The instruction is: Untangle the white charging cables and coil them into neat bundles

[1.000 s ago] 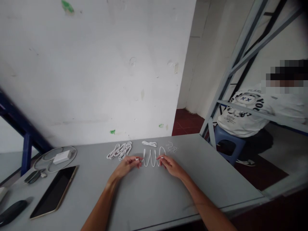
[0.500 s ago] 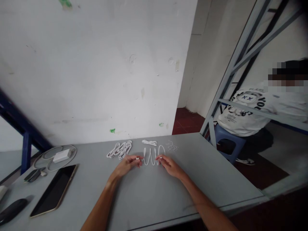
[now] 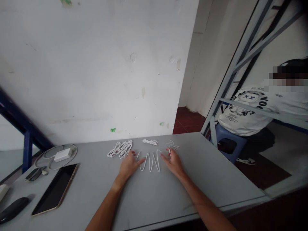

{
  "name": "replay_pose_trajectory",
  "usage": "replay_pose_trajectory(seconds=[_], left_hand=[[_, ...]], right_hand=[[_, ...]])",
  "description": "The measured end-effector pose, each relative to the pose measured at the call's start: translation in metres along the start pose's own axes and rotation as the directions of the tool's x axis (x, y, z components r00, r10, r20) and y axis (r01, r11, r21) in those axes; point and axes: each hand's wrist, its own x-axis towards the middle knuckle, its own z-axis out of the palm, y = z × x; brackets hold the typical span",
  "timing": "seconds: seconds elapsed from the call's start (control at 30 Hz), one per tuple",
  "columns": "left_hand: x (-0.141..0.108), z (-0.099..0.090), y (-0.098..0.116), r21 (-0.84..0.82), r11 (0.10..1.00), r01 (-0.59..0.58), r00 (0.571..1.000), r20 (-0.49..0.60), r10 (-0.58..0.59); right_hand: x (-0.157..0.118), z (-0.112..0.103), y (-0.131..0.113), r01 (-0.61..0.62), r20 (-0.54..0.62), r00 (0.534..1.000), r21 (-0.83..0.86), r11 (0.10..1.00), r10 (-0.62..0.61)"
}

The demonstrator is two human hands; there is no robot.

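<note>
A thin white cable (image 3: 150, 163) is spread in zigzag loops between my two hands over the grey tabletop. At its left end is my left hand (image 3: 128, 165), thumb stretched toward the loops and apart from the fingers; nothing shows in its grip. Around the right end sits my right hand (image 3: 174, 163), its thumb by the last loop and a small white piece, apparently the cable's end, between its fingers. Just beyond the left hand lies a pile of bundled white cables (image 3: 120, 148). A single tied white cable bundle (image 3: 150, 141) rests farther back.
Several thin white ties (image 3: 173, 146) lie beyond my right hand. At left are a white power adapter (image 3: 63, 155) with its cord, a dark cable (image 3: 36, 174), a black tablet (image 3: 55, 189) and a black mouse (image 3: 14, 210). A person (image 3: 252, 106) sits beyond the metal frame.
My hands have moved apart, the right one to the right. The cable's loops have come nearer to me and spread flatter. My left thumb has opened away from its fingers.
</note>
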Motion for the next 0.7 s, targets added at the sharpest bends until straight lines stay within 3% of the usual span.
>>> replay_pose_trajectory(seconds=[0.07, 0.13, 0.23, 0.3, 0.4, 0.5, 0.7], left_hand=[[-0.006, 0.001, 0.010, 0.161, 0.987, 0.007, 0.999, 0.038, -0.013], [-0.011, 0.003, 0.020, 0.271, 0.962, -0.038, 0.996, 0.093, 0.013], [-0.015, 0.005, 0.028, 0.354, 0.929, -0.105, 0.987, 0.152, 0.054], [-0.014, 0.005, 0.029, 0.393, 0.911, -0.120, 0.984, 0.167, 0.058], [-0.011, 0.002, 0.024, 0.456, 0.883, -0.113, 0.985, 0.167, 0.040], [-0.008, -0.005, 0.015, 0.497, 0.863, -0.093, 0.989, 0.147, 0.022], [-0.010, -0.019, -0.006, 0.473, 0.876, -0.095, 0.988, 0.150, 0.026]], right_hand=[[-0.003, 0.005, -0.006, 0.012, 0.022, 1.000, -0.158, 0.987, -0.009], [-0.007, 0.010, -0.013, 0.062, 0.123, 0.992, -0.278, 0.959, -0.028], [-0.011, 0.015, -0.016, 0.137, 0.257, 0.965, -0.328, 0.935, -0.051], [-0.011, 0.014, -0.012, 0.107, 0.253, 0.967, -0.285, 0.952, -0.033], [-0.006, 0.009, -0.003, -0.070, 0.184, 0.980, -0.048, 0.996, 0.078], [0.003, 0.004, 0.008, -0.217, 0.161, 0.968, 0.148, 0.965, 0.193], [0.021, -0.014, 0.039, -0.371, 0.058, 0.929, 0.149, 0.917, 0.367]])
